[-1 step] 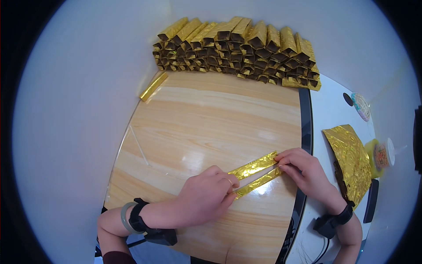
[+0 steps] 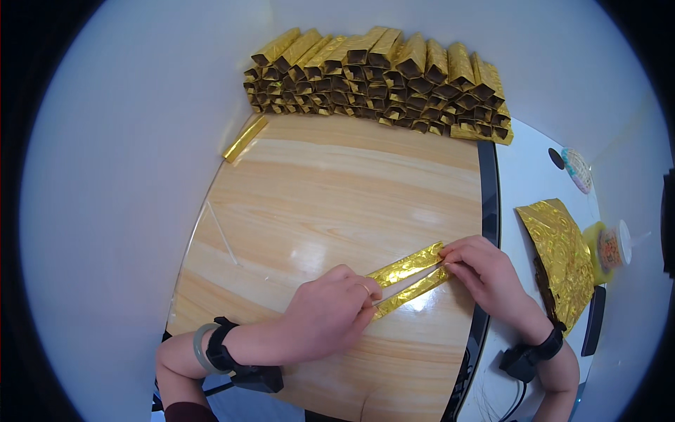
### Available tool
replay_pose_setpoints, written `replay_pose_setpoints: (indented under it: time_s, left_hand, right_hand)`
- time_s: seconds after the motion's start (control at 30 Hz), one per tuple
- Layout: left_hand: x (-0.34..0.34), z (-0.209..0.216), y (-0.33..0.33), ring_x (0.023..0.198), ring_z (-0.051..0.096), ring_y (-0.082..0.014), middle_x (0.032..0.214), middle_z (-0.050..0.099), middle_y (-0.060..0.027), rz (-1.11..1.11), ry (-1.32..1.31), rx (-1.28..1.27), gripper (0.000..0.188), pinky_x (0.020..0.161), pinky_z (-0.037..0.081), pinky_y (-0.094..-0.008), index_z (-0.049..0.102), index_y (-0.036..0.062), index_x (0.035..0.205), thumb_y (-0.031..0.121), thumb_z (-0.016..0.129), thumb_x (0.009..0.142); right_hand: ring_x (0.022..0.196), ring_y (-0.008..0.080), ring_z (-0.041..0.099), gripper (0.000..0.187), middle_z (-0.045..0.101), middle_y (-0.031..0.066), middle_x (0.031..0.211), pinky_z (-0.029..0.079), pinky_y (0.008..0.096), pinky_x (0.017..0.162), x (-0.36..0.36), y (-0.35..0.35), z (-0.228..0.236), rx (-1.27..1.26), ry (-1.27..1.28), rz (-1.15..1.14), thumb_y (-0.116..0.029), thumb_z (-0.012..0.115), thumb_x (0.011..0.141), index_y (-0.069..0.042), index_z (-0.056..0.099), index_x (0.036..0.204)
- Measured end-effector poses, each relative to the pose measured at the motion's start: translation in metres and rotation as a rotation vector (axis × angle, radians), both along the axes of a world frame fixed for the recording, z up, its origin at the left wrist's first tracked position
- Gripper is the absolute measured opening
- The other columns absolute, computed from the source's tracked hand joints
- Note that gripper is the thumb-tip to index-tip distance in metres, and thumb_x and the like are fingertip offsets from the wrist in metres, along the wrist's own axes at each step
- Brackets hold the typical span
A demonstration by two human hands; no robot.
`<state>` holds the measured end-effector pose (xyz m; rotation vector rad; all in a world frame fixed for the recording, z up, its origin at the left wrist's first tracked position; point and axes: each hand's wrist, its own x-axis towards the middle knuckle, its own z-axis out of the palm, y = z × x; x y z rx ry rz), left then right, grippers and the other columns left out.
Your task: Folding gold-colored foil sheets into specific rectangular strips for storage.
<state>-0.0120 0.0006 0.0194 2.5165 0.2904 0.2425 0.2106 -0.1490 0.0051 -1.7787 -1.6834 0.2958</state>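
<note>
My left hand point(image 2: 325, 309) and my right hand point(image 2: 494, 283) hold a folded piece of gold foil paper point(image 2: 406, 266) by its two ends, low over the wood-grain board. The foil shows as two narrow crinkled strips with a slim gap between them. My left fingers are closed over the near left end and partly hide it. At the other end, my right thumb and fingertips pinch the foil. A stack of sheets of embossed gold paper point(image 2: 562, 257) lies right of my right hand.
Many open-ended gold paper tubes point(image 2: 387, 48) are stacked along the back of the wood-grain board point(image 2: 337, 186). A flat gold strip point(image 2: 245, 140) and a thin white stick point(image 2: 223, 234) lie at the left edge. On the white table at right stands a cup point(image 2: 616, 245).
</note>
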Motion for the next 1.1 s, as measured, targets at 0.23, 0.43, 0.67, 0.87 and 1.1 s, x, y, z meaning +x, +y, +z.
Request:
replay_pose_setpoints:
  time_s: [0.23,0.43,0.67,0.87,1.1]
  left_hand:
    - [0.002,-0.009,0.006,0.076,0.06,-0.0251,0.078,0.061,-0.0052,0.005,-0.072,0.05,0.016,0.064,0.05,-0.0352,0.059,0.0086,0.087,0.007,0.069,0.074]
    - [0.005,-0.013,0.004,0.072,0.059,-0.0218,0.077,0.058,-0.0035,-0.026,-0.126,0.222,0.018,0.055,0.048,-0.0324,0.06,0.0093,0.088,0.008,0.069,0.073]
    - [0.007,-0.014,0.005,0.071,0.054,-0.0157,0.076,0.052,-0.0008,-0.088,-0.151,0.371,0.026,0.051,0.046,-0.0269,0.061,0.0061,0.096,0.012,0.063,0.071]
    - [0.007,-0.017,0.008,0.07,0.053,-0.0137,0.08,0.051,0.0007,-0.117,-0.145,0.394,0.034,0.049,0.044,-0.026,0.068,0.0108,0.106,0.011,0.069,0.072]
    - [0.01,-0.018,0.006,0.074,0.054,-0.0134,0.085,0.053,0.0005,-0.086,-0.11,0.385,0.018,0.049,0.044,-0.0255,0.071,0.0105,0.097,0.016,0.069,0.079]
  right_hand:
    - [0.084,0.0283,0.057,0.011,0.057,0.0104,0.09,0.05,0.0355,0.073,-0.018,0.002,-0.002,0.053,-0.271,-0.12,-0.003,0.064,0.08,-0.002,0.058,0.089]
    - [0.081,0.0279,0.056,0.015,0.055,0.0098,0.084,0.049,0.0368,0.069,-0.018,0.002,-0.003,0.009,-0.305,-0.141,-0.004,0.065,0.079,-0.003,0.056,0.091]
    - [0.079,0.0277,0.058,0.017,0.056,0.0095,0.081,0.049,0.0356,0.066,-0.018,0.006,-0.005,0.042,-0.264,-0.172,-0.005,0.067,0.079,-0.004,0.054,0.09]
    - [0.079,0.0266,0.058,0.017,0.056,0.0088,0.082,0.049,0.0352,0.064,-0.018,0.009,-0.005,-0.005,-0.285,-0.2,-0.007,0.067,0.079,-0.004,0.054,0.09]
    - [0.08,0.0262,0.058,0.017,0.055,0.0084,0.083,0.049,0.035,0.065,-0.017,0.013,-0.008,-0.037,-0.265,-0.207,-0.008,0.067,0.08,-0.005,0.054,0.09]
